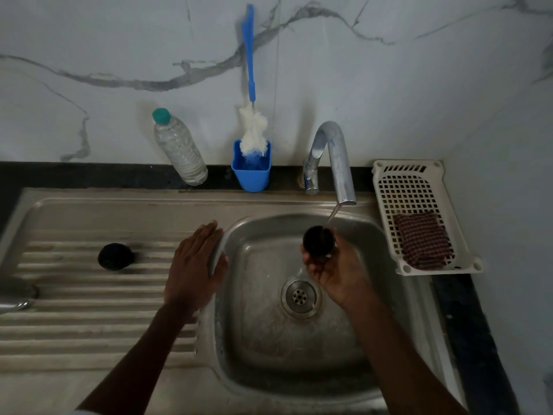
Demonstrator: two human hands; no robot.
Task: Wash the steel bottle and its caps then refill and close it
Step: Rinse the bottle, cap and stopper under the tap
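Head view: right hand (335,271) grips round black cap (318,241) under tap stream (332,215); left hand (194,265) flat, holding nothing; better rotate it.

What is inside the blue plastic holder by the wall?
The blue plastic holder holds a white-bristled bottle brush, bristles down, blue handle leaning on the wall. The holder's bottom is hidden.

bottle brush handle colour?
Blue; the bottle brush stands in a blue holder, seen in the head view.
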